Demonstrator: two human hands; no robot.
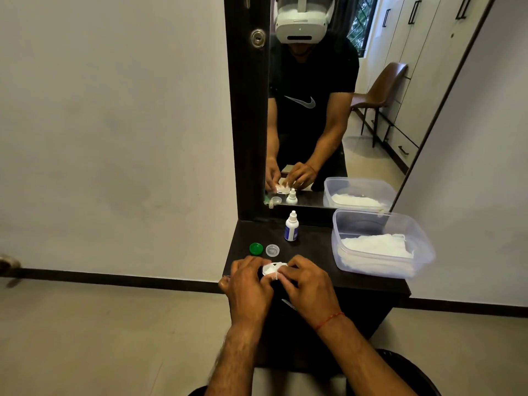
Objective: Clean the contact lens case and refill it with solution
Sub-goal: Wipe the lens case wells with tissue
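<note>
Clutter on the dark shelf [357,284] is sparse: a green cap [256,248] and a clear cap [272,250] lie side by side just beyond the hands, a white solution bottle [291,226] stands upright behind them near the mirror [328,95], and a clear tub [423,247] of white tissues [377,247] sits to the right. Both forearms reach forward, wrists meeting above the shelf's front edge. The left hand [249,284] and right hand [310,284] curl closed around the white lens case [273,269], pinching it between the fingertips, mostly hiding it.
</note>
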